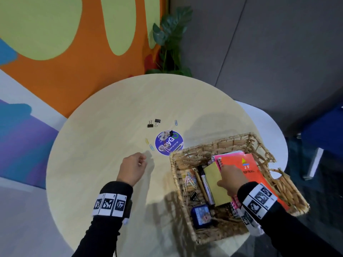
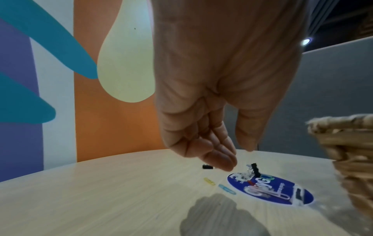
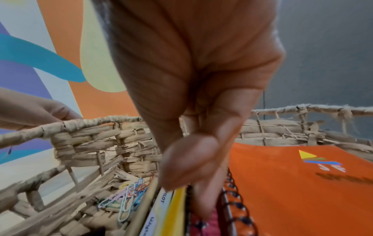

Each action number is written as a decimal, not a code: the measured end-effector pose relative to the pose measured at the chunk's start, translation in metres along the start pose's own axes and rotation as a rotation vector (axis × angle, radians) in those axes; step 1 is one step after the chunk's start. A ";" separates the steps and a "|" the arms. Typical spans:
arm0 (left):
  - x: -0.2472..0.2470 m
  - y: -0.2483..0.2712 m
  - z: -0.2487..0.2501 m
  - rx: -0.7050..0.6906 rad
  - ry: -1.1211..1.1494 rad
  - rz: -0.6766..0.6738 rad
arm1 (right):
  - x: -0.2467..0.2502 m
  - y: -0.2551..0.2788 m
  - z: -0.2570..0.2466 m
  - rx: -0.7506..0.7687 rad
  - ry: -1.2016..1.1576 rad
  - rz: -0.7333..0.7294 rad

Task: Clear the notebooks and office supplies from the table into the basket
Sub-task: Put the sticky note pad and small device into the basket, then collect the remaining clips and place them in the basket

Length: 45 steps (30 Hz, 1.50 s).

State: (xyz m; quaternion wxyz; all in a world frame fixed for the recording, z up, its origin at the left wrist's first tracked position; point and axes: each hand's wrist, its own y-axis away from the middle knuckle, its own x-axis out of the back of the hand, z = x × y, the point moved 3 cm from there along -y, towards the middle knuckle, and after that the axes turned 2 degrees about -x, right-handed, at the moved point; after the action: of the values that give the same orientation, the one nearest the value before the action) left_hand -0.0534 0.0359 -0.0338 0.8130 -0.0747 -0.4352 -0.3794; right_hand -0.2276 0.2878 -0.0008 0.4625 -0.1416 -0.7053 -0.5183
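Wicker basket [image 1: 185, 154] is already holding the notebooks [image 1: 248, 169], where my right hand [image 1: 232, 179] is pinching the yellow pad [image 1: 216, 184], while my empty, loosely curled left hand [image 1: 132, 166] is nearing clips [image 1: 154, 123] remaining on the table [image 1: 104, 138].

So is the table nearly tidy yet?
Mostly. The orange notebook, a marker and many paper clips lie in the basket. The right hand grips the yellow pad there. Left on the table: binder clips and loose paper clips, near the left hand.
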 end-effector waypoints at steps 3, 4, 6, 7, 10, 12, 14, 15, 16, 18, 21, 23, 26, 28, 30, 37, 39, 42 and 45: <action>-0.001 -0.020 -0.010 0.047 -0.024 -0.005 | 0.006 -0.001 0.004 -0.005 -0.017 -0.017; -0.002 -0.028 -0.011 0.061 -0.027 -0.005 | 0.012 0.000 0.004 0.000 -0.015 0.005; -0.003 -0.045 -0.012 0.080 -0.023 -0.001 | 0.032 0.003 -0.001 0.023 -0.035 0.063; -0.004 -0.055 -0.011 0.084 -0.017 0.004 | 0.046 0.005 -0.007 0.055 -0.056 0.104; -0.004 -0.085 -0.003 0.075 0.013 0.041 | 0.096 -0.003 -0.035 0.177 -0.127 0.246; -0.003 -0.106 0.005 0.056 0.040 0.077 | 0.126 -0.018 -0.062 0.259 -0.136 0.327; -0.002 -0.130 0.014 0.055 0.061 0.102 | 0.149 -0.045 -0.094 0.341 -0.104 0.355; -0.003 -0.141 0.018 0.061 0.069 0.109 | 0.157 -0.062 -0.110 0.366 -0.084 0.344; -0.004 -0.152 0.021 0.074 0.074 0.112 | 0.162 -0.080 -0.124 0.382 -0.064 0.326; -0.007 -0.168 0.026 0.104 0.086 0.114 | 0.167 -0.115 -0.151 0.407 -0.018 0.287; -0.016 -0.187 0.028 0.093 0.074 0.084 | 0.157 -0.159 -0.183 0.438 0.062 0.205; -0.022 -0.194 0.025 0.068 0.026 0.039 | 0.145 -0.180 -0.200 0.467 0.116 0.134; -0.027 -0.199 0.013 0.063 0.008 0.015 | 0.125 -0.204 -0.220 0.498 0.174 0.051; -0.026 -0.200 0.007 0.055 0.011 0.037 | 0.115 -0.217 -0.231 0.512 0.202 0.035; -0.026 -0.200 0.004 0.032 0.013 0.053 | 0.106 -0.226 -0.242 0.516 0.236 0.029; -0.020 -0.190 0.003 0.047 0.098 0.098 | 0.087 -0.236 -0.261 0.498 0.272 0.015; -0.018 -0.182 0.003 0.073 0.142 0.123 | 0.085 -0.237 -0.263 0.502 0.285 0.009; -0.012 -0.165 0.006 0.094 0.220 0.163 | 0.087 -0.233 -0.262 0.529 0.360 -0.014; -0.008 -0.144 0.008 0.104 0.241 0.168 | 0.090 -0.226 -0.254 0.561 0.369 0.071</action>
State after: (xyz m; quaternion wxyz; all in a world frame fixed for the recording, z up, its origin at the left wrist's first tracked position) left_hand -0.1594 -0.0571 -0.0656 0.8910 -0.0228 -0.3458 -0.2934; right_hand -0.3006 -0.0519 -0.0552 0.6210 0.0631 -0.7195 -0.3044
